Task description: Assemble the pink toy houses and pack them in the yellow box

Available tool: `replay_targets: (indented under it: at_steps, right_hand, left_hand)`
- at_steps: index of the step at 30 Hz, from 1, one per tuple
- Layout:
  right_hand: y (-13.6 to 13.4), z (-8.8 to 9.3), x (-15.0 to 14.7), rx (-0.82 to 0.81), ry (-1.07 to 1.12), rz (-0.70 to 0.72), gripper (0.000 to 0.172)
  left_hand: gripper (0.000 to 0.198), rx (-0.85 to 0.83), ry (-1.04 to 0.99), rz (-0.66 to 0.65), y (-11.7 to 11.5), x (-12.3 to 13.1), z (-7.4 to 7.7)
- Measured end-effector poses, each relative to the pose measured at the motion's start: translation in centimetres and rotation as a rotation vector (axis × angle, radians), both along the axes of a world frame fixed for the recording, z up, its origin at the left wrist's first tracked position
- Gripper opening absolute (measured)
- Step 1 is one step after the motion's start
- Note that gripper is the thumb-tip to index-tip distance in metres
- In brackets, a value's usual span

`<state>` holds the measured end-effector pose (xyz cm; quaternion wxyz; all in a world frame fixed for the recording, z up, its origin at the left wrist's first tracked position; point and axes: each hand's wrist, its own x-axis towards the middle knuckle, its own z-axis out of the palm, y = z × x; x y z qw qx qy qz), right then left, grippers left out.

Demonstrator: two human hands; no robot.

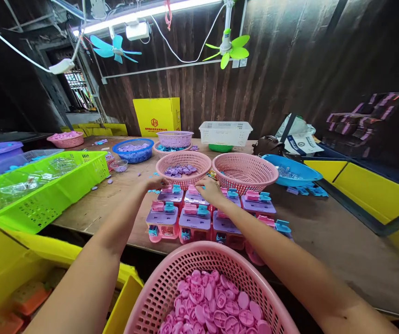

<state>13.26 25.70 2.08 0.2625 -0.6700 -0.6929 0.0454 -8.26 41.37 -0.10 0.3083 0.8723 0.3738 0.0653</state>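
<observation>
Two rows of small pink plastic toys with flat purple tops (195,221) stand at the table's near edge, each carrying pink and light-blue pieces on top. My left hand (155,183) is at the back row's left toy, fingers curled in by its pink piece (167,189). Over the back row, my right hand (210,189) has its fingertips drawn together beside another toy's pink piece (193,189). What either hand pinches is too small to make out. Close to my body, a pink basket (216,248) holds a heap of round pink plastic parts (216,304).
Behind the toys stand a pink basket of purple parts (181,171) and another pink basket (246,162). A blue basin (310,174) is to the right, a green crate (91,169) to the left. Yellow boxes (46,239) border the near left.
</observation>
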Motion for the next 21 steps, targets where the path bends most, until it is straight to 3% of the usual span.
replay_targets:
  at_steps: [4, 10, 14, 17, 21]
  right_hand:
    - [-0.7, 0.1, 1.0, 0.006, 0.027, 0.001, 0.022]
    - [-2.4, 2.2, 0.9, 0.071, 0.062, 0.038, 0.022]
    - [-7.9, 2.2, -0.1, 0.037, 0.119, 0.274, 0.019]
    - [-13.8, 0.7, -0.1, -0.082, 0.056, 0.467, 0.020]
    - [-20.1, -1.6, 1.4, -0.231, -0.144, 0.358, 0.024]
  left_hand:
    - [0.028, -0.031, 0.061, 0.023, -0.1, -0.1, -0.2]
    - [0.023, 0.014, 0.074, 0.112, -1.1, 0.4, 0.1]
    - [0.012, 0.139, -0.016, 0.204, -3.3, 0.4, 0.8]
    - [0.029, 0.266, -0.125, 0.359, -5.3, -0.4, 1.3]
    - [0.039, 0.386, -0.212, 0.600, -8.8, -2.6, 1.2]
